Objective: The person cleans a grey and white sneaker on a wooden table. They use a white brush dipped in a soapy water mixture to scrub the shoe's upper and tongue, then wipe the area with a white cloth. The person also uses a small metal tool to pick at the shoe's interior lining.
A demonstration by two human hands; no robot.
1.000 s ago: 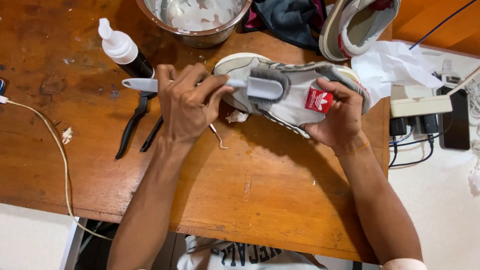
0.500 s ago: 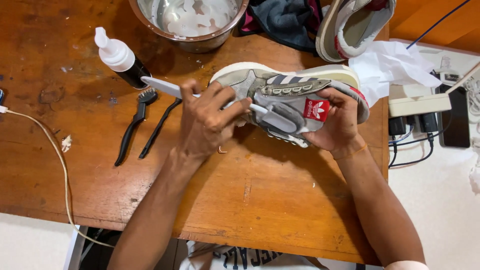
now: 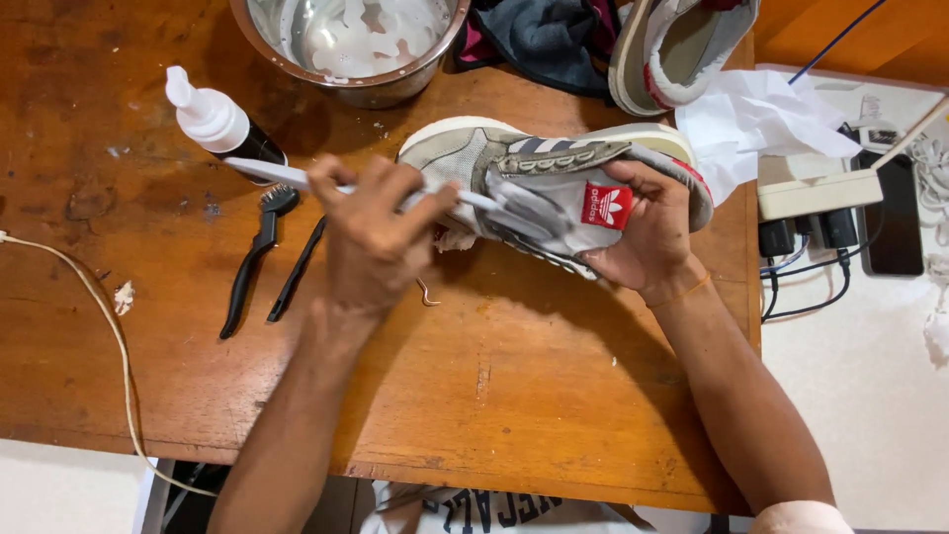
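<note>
My left hand [image 3: 371,232] grips a white-handled brush [image 3: 272,173] and holds its head against the side of a grey and white sneaker [image 3: 539,163]. My right hand [image 3: 643,232] holds the sneaker tilted above the wooden table [image 3: 514,396], fingers wrapped around its tongue, which carries a red label. The brush head is blurred against the shoe.
A steel bowl [image 3: 351,44] of soapy water stands at the back. A white-capped bottle [image 3: 213,119] lies left of it. Two black brushes [image 3: 262,252] lie on the table. A second sneaker [image 3: 682,44], dark cloth [image 3: 539,35], crumpled tissue [image 3: 756,114] and a power strip [image 3: 816,188] sit at the right.
My left hand has moved the brush right along the sneaker, and the shoe has tilted slightly in my right hand.
</note>
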